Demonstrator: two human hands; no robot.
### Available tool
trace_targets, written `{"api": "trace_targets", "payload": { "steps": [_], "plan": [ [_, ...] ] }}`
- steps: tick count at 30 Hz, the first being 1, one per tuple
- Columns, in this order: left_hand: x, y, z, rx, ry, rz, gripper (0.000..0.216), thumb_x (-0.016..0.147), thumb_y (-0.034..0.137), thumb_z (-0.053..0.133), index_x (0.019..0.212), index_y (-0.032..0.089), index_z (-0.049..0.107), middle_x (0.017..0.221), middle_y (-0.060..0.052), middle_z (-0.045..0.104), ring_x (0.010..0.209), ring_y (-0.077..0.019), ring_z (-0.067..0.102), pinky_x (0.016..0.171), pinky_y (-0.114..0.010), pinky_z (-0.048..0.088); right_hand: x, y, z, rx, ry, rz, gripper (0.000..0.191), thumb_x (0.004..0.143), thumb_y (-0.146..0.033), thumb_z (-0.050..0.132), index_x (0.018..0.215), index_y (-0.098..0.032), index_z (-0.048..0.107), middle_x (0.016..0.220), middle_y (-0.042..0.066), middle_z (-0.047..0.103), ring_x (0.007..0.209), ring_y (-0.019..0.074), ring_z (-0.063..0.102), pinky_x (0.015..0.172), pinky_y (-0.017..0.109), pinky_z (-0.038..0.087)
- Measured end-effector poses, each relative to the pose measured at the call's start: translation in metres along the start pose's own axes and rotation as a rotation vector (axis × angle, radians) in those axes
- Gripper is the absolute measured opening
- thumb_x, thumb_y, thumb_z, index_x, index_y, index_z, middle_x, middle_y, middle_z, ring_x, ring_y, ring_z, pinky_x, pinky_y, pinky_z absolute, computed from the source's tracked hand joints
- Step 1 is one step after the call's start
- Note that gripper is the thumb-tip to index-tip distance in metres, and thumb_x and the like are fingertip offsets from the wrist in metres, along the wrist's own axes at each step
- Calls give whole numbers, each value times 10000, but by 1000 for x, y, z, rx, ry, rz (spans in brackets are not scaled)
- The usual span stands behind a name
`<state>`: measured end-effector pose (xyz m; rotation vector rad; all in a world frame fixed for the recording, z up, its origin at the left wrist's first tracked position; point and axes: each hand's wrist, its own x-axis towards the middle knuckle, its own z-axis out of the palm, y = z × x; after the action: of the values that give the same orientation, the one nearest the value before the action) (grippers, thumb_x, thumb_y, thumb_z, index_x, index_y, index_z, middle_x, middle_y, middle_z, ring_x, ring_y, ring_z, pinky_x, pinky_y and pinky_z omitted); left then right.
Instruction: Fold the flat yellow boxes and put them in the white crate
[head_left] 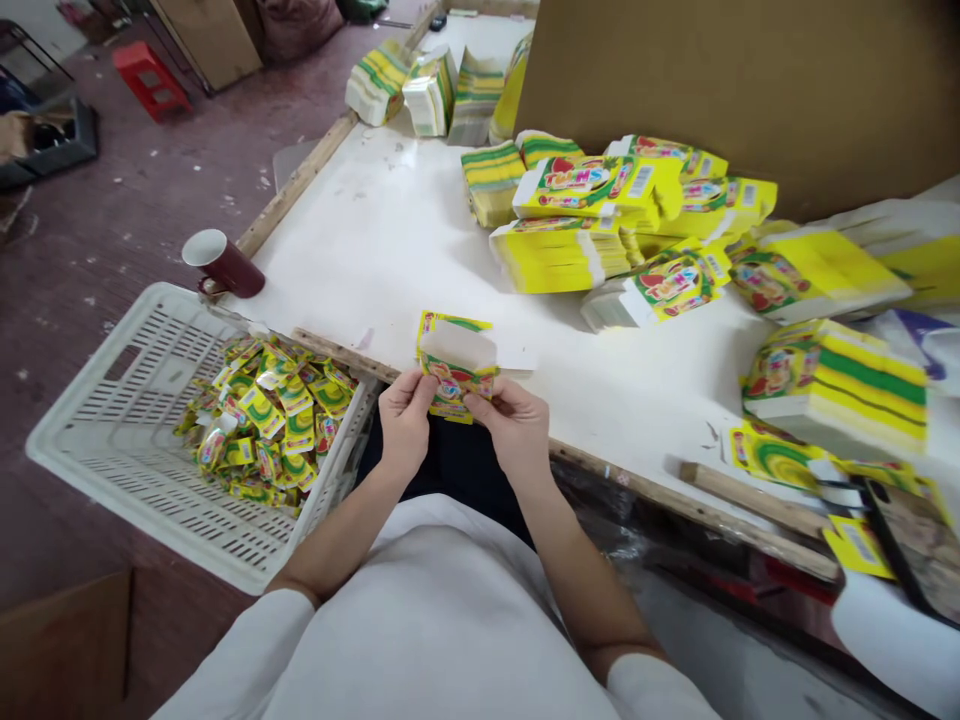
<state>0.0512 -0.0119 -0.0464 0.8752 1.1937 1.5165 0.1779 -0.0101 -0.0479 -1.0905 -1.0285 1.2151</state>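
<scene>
Between my two hands, at the table's near edge, is a small yellow and green printed carton [459,362], partly folded, with its white inner side showing. My left hand [406,415] pinches its left side, thumb in front. On its right side my right hand [511,420] grips with thumb and fingers. The fingers behind the carton are partly hidden. To my left, a white plastic basket [112,420] holds a heap of small yellow-green packs [274,415].
Stacks of flat yellow cartons [570,250] lie across the white table [375,220]. A dark red mug [225,264] stands at the table's left edge. Behind is a brown cardboard sheet [735,90]. A wooden stick [754,498] and a phone-like dark object [911,545] lie at right.
</scene>
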Motion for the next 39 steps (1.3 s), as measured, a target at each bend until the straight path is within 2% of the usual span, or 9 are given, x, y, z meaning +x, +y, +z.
{"api": "trace_targets", "payload": {
  "steps": [6,12,14,17,20,24,28,35,39],
  "plan": [
    [10,15,-18,47,-16,74,295,734,488,806,838,221,735,834,-17,744,817,-186,696,828,-324,564,1,-16,-17,-385,-213,-304,131,890,-248,669,954,-277,780,861,19,744,796,194,691,722,333,574],
    [28,63,-50,200,-682,-134,852,596,626,843,1328,254,614,1347,-135,646,1299,-344,575,1112,-464,444,0,-33,-48,-791,-268,-565,327,972,-166,531,1109,-357,757,982,43,734,915,213,645,847,404,539],
    [26,68,-48,383,-769,-135,958,536,552,904,1380,259,558,1364,-142,629,1317,-363,556,1129,-488,422,-1,-36,-51,-836,-315,-625,330,969,-170,550,1110,-391,751,970,31,745,907,214,638,852,421,530],
    [13,52,-30,614,-673,-80,918,575,413,916,1381,233,516,1343,-141,631,1269,-357,585,1098,-499,442,-5,-30,-42,-770,-247,-696,347,961,-185,584,1175,-424,716,1013,20,748,927,212,655,839,406,548],
    [-4,26,-9,547,-461,-6,743,713,378,823,1347,211,476,1274,-123,648,1161,-298,639,1008,-428,511,-16,-15,-22,-626,92,-709,458,959,-143,566,1308,-432,630,1112,31,719,993,215,679,864,385,574],
    [-12,13,0,540,-314,114,745,759,311,763,1397,225,387,1212,-101,659,1069,-256,671,945,-376,540,-26,-1,-7,-365,154,-528,395,979,-234,538,1345,-374,590,1169,57,689,1021,222,694,895,396,588],
    [-7,17,-9,791,-425,267,856,755,277,734,1481,257,280,1343,-110,598,1141,-262,651,956,-387,538,-14,-11,-19,-211,81,-302,474,822,-442,742,1238,-248,623,1070,73,695,957,236,688,867,405,581],
    [-8,13,-18,813,-632,519,871,761,241,700,1500,245,240,1296,-126,584,1070,-240,665,864,-329,560,14,-14,-30,401,-238,628,380,613,-465,866,826,-183,724,692,10,726,587,171,668,518,266,543],
    [-6,13,-20,786,-620,523,822,731,203,697,1446,249,294,1258,-108,580,1031,-227,663,835,-318,547,2,4,-28,529,-247,645,548,539,-614,878,908,-240,724,788,-12,752,687,156,699,594,248,565]
  ]
}}
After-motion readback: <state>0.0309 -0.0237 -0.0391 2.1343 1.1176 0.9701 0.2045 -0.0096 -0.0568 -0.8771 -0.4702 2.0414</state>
